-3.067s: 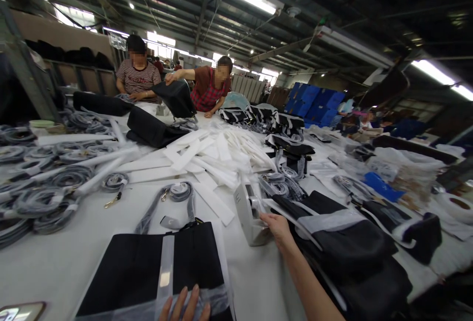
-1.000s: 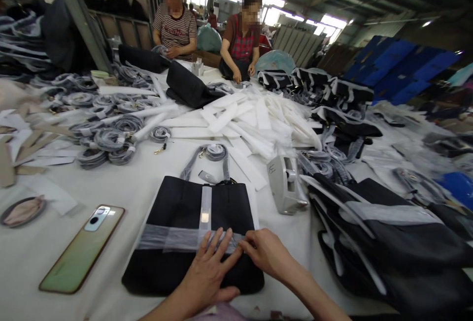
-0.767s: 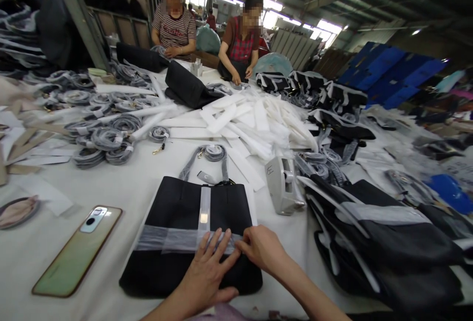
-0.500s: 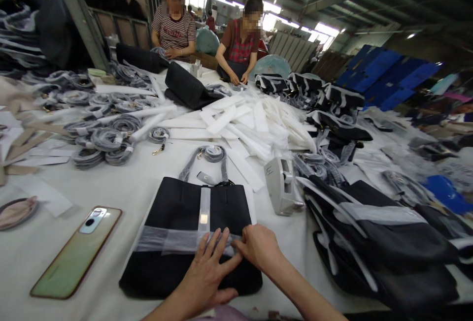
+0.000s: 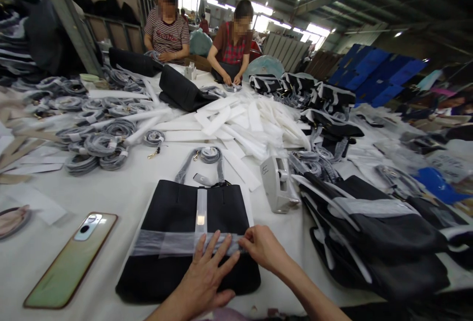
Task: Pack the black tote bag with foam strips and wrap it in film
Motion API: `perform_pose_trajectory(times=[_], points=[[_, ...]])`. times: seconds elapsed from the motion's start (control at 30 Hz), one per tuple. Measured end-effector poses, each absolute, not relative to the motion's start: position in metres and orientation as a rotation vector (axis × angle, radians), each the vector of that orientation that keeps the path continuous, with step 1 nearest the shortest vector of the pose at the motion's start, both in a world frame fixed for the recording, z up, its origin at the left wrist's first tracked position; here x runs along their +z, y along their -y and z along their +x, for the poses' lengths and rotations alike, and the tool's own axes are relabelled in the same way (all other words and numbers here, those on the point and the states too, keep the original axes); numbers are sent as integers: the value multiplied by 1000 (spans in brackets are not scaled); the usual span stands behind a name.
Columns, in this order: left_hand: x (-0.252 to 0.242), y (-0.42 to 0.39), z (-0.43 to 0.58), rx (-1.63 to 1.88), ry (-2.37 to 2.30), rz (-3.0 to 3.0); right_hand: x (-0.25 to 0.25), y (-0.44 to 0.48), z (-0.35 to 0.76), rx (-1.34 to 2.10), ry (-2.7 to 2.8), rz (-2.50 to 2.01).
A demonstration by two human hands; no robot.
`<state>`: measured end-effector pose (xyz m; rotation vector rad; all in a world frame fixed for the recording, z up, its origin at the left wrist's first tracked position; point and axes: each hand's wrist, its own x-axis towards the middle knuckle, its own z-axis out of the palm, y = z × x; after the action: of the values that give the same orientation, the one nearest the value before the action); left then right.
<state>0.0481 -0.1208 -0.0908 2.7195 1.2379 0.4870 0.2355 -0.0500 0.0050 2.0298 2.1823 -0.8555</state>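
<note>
A black handbag (image 5: 158, 276) lies flat on the white table, its wrapped handle pointing away from me. Across its front runs a translucent wrapping band (image 5: 148, 243), crossed by a vertical strip (image 5: 202, 203) over a gold clasp. My left hand (image 5: 210, 276) rests on the band with its fingers spread. Close by on the right, my right hand (image 5: 262, 247) is closed, thumb and index finger pinched at the band's right part near the bag's edge. What sits between those fingertips is too small to make out.
A phone (image 5: 72, 262) lies at left, near coiled straps (image 5: 99, 144). Behind the bag are white foam strips (image 5: 254, 124). A tape dispenser (image 5: 280, 185) and stacked black bags (image 5: 384, 242) stand at right. Two people (image 5: 168, 30) (image 5: 231, 48) work across the table.
My right hand has shifted slightly right along the band, away from my left hand's fingers. My left hand stays spread on the bag. The whole view has shifted a little.
</note>
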Motion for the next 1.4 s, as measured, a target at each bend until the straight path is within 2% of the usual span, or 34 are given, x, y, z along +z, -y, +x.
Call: perform_pose_trajectory(times=[0.43,0.83,0.9,1.07,1.13,1.27,1.4], points=[[-102,115,50,507,-1264,2726,7,56,246,-1191,-2238,1974],[-102,113,52,554,-1269,2813,3,45,264,-1205,-2191,2027],[-104,113,52,539,-1275,2819,-8,44,273,-1349,-2124,2108],[-106,114,54,517,-1287,2833,-47,52,294,-2058,-1749,2332],[-107,114,54,508,-1286,2852,-59,57,300,-2160,-1692,2356],[-106,114,56,548,-1287,2890,-69,62,311,-2153,-1660,2528],[-105,113,56,625,-1293,2887,-65,63,317,-1911,-1678,2930]])
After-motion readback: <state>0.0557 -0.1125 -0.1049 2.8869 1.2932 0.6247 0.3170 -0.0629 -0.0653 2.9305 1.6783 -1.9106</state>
